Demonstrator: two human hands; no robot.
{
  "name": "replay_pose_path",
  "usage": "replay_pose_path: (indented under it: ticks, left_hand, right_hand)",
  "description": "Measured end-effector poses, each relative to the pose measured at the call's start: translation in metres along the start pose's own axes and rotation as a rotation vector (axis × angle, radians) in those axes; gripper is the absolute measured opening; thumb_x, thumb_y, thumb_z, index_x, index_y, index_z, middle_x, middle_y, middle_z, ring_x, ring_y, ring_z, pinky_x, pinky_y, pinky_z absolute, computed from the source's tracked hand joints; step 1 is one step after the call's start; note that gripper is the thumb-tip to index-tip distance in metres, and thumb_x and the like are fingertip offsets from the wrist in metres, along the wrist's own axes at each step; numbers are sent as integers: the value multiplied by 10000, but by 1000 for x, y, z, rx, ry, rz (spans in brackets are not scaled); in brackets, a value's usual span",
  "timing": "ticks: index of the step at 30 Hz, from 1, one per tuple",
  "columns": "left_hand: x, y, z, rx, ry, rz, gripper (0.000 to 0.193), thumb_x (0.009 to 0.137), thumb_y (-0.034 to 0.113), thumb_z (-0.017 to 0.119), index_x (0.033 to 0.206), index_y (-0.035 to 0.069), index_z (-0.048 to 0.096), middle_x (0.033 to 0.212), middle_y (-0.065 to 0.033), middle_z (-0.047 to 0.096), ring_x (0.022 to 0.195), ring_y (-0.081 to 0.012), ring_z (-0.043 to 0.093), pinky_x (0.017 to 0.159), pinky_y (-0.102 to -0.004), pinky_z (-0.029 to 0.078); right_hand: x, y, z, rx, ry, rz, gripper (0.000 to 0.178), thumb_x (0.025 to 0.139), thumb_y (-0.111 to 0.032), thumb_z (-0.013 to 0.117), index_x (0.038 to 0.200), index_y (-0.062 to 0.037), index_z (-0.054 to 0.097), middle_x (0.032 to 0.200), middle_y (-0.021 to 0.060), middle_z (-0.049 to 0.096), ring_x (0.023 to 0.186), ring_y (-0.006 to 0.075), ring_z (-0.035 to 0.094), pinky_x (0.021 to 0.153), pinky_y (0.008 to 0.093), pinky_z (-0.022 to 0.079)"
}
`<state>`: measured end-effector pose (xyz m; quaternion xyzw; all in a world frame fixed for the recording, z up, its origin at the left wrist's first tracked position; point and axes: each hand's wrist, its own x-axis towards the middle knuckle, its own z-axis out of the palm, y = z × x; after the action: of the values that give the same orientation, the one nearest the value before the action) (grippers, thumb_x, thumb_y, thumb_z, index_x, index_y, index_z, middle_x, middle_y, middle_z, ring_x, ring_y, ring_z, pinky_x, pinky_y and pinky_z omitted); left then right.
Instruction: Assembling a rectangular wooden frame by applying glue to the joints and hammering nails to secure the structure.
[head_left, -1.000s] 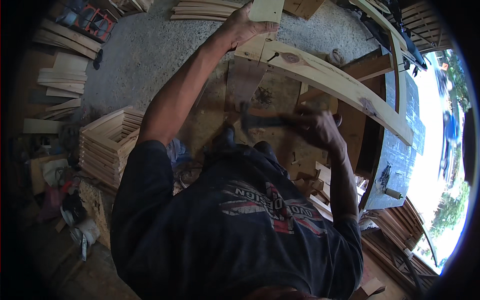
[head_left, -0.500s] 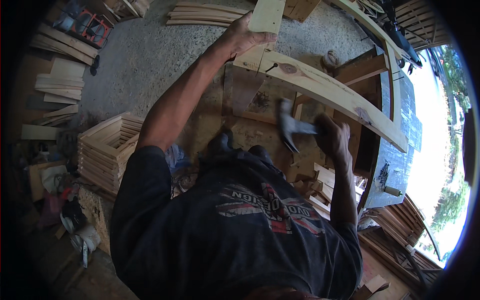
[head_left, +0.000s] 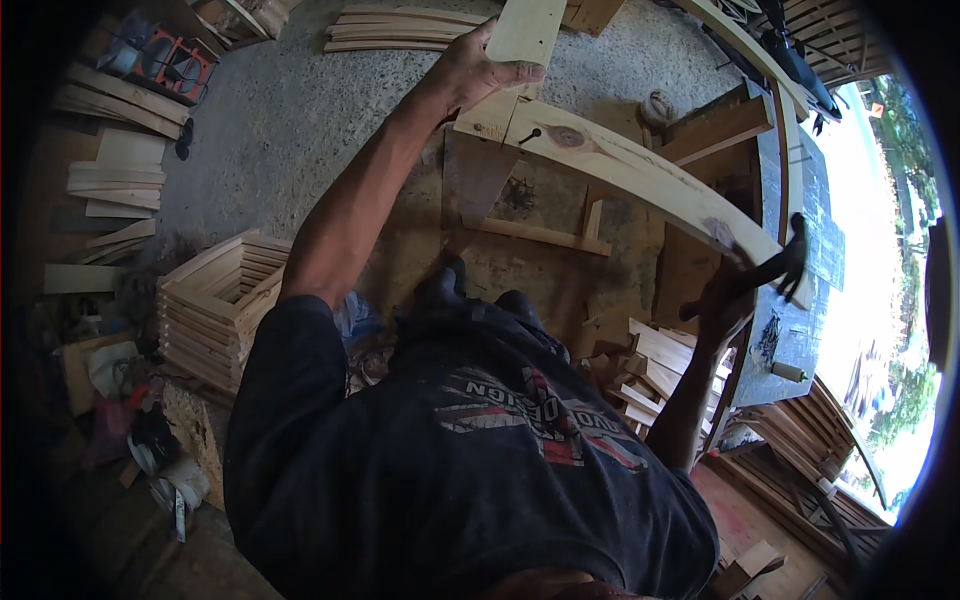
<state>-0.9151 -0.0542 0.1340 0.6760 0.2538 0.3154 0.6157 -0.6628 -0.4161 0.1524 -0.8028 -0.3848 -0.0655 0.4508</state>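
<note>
My left hand (head_left: 478,78) is wrapped round a pale wooden board (head_left: 522,38) at the top, thumb laid across its face. This board meets a long pale board (head_left: 640,168), which has knots and runs off to the right. Close to that joint a dark nail (head_left: 531,135) sticks up from the long board. My right hand (head_left: 722,298), in shadow, is closed on the handle of a claw hammer (head_left: 785,262). The hammer is beside the long board's right end, apart from the nail.
A worn blue-grey bench top (head_left: 790,350) stands at the right, with a small cylinder (head_left: 789,371) on it. Stacked wooden frames (head_left: 205,310) are at the left. Loose wood offcuts (head_left: 650,370) lie below my right arm. Slats (head_left: 400,30) lie on the concrete floor.
My right hand has swung the hammer to the right, from below the middle of the long board to its right end. My left hand keeps its hold on the board.
</note>
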Motion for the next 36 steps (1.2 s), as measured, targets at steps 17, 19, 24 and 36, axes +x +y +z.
replay_pose_path:
  ticks: [17,19,24,36]
  left_hand:
    - [4,-19,-7,56,153,7,861,780,343,849,1457,17,430,1196,-148,682,1056,-185,680,912,-300,556]
    - [4,-20,-7,29,150,26,855,784,318,849,1462,18,423,1197,-147,682,1054,-183,680,907,-295,559]
    - [4,-23,-9,-17,184,17,808,810,229,831,1466,11,412,1207,-146,676,1057,-177,678,895,-267,563]
    - [-1,-23,-14,68,216,16,814,821,276,819,1467,-6,411,1225,-137,673,1074,-177,670,927,-288,535]
  right_hand:
    - [-31,-41,97,55,-932,-444,315,872,-229,711,1146,-77,684,904,139,693,787,333,693,661,409,535]
    - [-23,-33,111,246,-843,-278,289,967,-277,606,1013,-3,686,727,128,638,645,242,665,589,379,504]
    - [10,-28,153,519,-908,458,456,1014,-488,484,1040,-57,632,591,-8,487,477,74,434,435,266,363]
    - [23,-55,154,594,-1159,303,356,1048,-402,445,1112,-89,602,532,-18,433,377,59,355,330,237,272]
